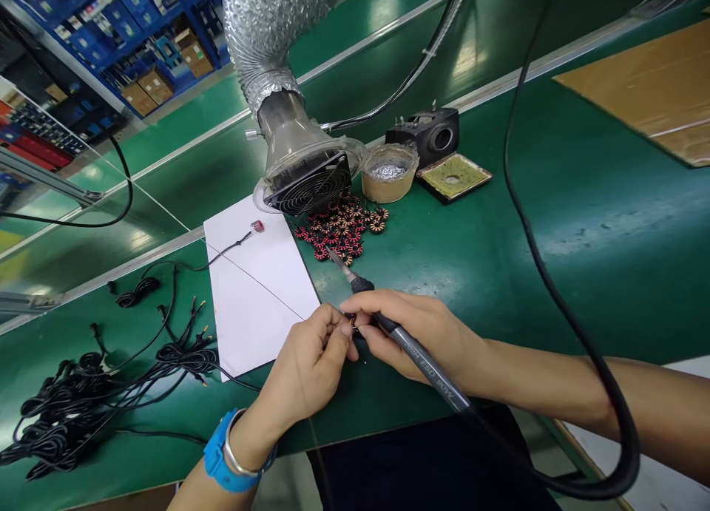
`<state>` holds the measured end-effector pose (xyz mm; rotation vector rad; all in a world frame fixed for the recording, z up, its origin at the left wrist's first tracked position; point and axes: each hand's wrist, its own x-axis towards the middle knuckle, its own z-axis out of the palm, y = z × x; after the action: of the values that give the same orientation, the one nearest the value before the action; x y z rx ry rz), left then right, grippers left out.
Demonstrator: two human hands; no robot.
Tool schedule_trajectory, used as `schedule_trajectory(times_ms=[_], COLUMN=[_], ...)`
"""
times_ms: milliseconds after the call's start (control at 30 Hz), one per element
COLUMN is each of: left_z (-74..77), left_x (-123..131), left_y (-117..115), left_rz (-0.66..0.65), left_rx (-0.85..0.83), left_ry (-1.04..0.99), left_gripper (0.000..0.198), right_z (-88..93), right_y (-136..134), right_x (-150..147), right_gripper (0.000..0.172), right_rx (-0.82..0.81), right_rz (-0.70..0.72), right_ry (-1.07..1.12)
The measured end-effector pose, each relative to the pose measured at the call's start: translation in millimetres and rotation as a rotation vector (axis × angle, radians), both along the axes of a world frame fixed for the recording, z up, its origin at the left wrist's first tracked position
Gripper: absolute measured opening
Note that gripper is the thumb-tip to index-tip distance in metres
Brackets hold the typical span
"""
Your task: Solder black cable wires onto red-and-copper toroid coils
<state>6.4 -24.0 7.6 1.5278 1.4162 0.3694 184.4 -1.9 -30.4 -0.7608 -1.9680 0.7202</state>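
Observation:
My left hand (310, 359) is closed, its thumb and fingers pinching the end of a black cable (244, 384) that runs in from the left and passes behind the hand. My right hand (416, 333) grips a soldering iron (424, 363), whose metal tip points up and left, away from the fingers. Between both hands' fingertips sits a tiny dark part with red and yellow bits (351, 321), mostly covered, perhaps a wound coil. Beyond the iron's tip lies a heap of small red-and-black and copper-coloured ring coils (347, 226).
A fume extractor (310, 185) hangs over the coils. Behind stand a round solder tub (390, 172), an iron holder (424, 137) and a yellow sponge tray (455, 177). White paper (258, 304) bears a cable with a coil. Black cables (83, 400) lie left; the iron's cord (546, 274) loops right.

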Motion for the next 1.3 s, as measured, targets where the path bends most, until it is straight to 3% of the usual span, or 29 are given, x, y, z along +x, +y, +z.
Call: schedule_trajectory(times_ms=[333, 467, 600, 733, 1000, 1300], left_z=[-11.9, -9.6, -7.5, -11.1, -20.8, -25.4], left_x=[4.2, 5.7, 1.7, 3.3, 20.9, 25.8], left_y=[-6.0, -4.5, 1.5, 6.4, 5.0, 1.3], left_rz=[0.130, 0.129, 0.065, 0.136, 0.348, 0.436], left_rx=[-0.091, -0.145, -0.139, -0.169, -0.100, -0.070], left_ry=[-0.173, -0.203, -0.147, -0.240, -0.276, -0.256], left_gripper=[0.024, 0.024, 0.020, 0.018, 0.022, 0.021], right_z=[2.7, -4.2, -13.6, -13.2, 8.6, -5.0], right_y=[-4.0, -4.0, -4.3, -1.4, -4.3, -18.4], right_x=[1.0, 1.3, 4.5, 8.0, 33.5, 55.1], right_gripper=[0.033, 0.030, 0.028, 0.025, 0.033, 0.018], right_rx=[-0.103, 0.018, 0.243, 0.321, 0.001, -0.204], right_rz=[-0.032, -0.021, -0.019, -0.076, -0.186, -0.174], right_ry=[0.018, -0.012, -0.156, -0.213, 0.135, 0.250])
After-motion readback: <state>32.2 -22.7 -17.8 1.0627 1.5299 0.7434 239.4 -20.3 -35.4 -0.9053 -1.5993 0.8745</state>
